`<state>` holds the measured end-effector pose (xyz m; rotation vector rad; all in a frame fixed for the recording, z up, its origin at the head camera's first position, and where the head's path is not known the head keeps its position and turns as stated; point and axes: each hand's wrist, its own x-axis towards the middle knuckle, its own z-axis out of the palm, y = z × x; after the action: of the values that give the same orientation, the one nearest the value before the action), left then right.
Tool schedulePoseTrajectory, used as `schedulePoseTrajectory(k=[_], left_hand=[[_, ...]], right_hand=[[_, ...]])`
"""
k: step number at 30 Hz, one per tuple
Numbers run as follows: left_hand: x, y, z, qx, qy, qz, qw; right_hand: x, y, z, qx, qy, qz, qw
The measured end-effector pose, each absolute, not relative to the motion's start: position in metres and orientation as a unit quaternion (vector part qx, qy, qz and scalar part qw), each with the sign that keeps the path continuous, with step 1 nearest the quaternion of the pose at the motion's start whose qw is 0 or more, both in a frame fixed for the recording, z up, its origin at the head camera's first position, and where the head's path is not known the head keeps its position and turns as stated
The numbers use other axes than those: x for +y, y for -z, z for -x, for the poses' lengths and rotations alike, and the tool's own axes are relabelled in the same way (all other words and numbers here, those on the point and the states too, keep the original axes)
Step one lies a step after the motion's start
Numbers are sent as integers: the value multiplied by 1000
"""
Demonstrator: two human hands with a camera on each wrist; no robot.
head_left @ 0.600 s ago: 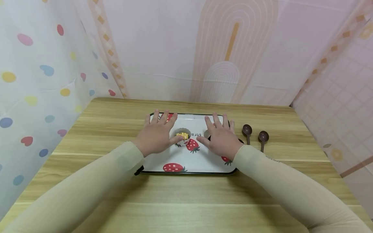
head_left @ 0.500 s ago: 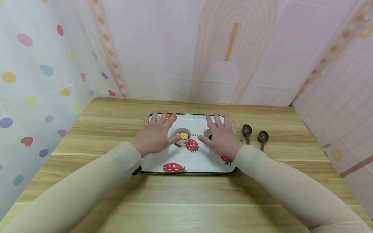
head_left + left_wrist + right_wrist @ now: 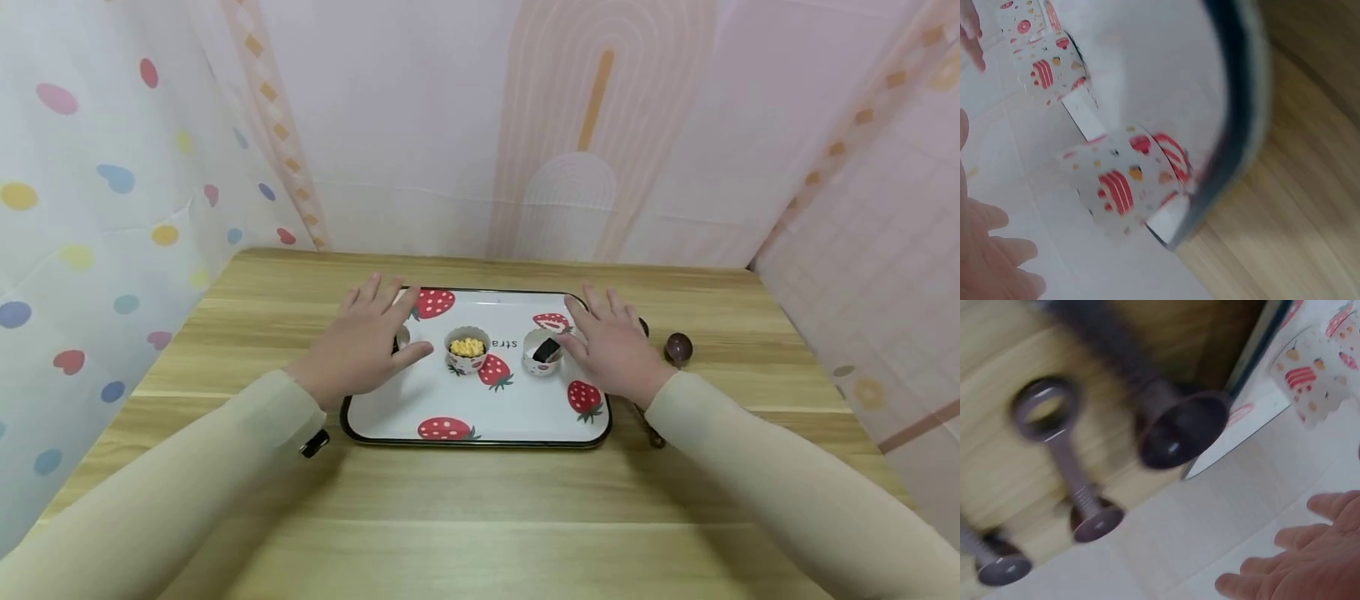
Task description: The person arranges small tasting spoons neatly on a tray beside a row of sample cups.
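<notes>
A white tray (image 3: pixel 480 417) printed with strawberries lies on the wooden table, its rim dark. In its middle stands a paper baking cup (image 3: pixel 467 364) with yellow crumbly food (image 3: pixel 467 347). To the right, another paper cup (image 3: pixel 534 339) holds a black block (image 3: pixel 547 350). My left hand (image 3: pixel 352 346) hovers over the tray's left side with fingers spread, partly hiding a third cup (image 3: pixel 402 337). Over the right edge, my right hand (image 3: pixel 615 346) is likewise spread and holds nothing. Cake prints cover the nearest paper cup (image 3: pixel 1119 181) in the left wrist view.
Dark brown scoops lie right of the tray, one scoop (image 3: pixel 678 347) in plain sight and others partly behind my right hand. The right wrist view shows a large scoop (image 3: pixel 1185 428) and a small scoop (image 3: pixel 1094 519). A patterned curtain (image 3: pixel 420 167) hangs behind the table (image 3: pixel 480 517).
Both hands have moved apart, the left one leftward and the right one rightward. The cup with the black block and part of the left cup have come into sight.
</notes>
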<state>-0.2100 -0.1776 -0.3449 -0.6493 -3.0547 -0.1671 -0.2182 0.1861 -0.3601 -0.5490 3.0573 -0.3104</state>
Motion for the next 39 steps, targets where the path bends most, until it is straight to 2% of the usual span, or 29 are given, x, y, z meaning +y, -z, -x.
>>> schedulePoseTrajectory(k=[21,35,39], left_hand=[[-225,342,182,-974,37,224,24],[-247,348,161,-976,27,218,-5],[-252,352,157,-975,33,218,-11]], right_hand=[[246,354,188,979,105,171,12],[263,357,165,976,92,196,-25],[265,357,158,975,88,202,-19]])
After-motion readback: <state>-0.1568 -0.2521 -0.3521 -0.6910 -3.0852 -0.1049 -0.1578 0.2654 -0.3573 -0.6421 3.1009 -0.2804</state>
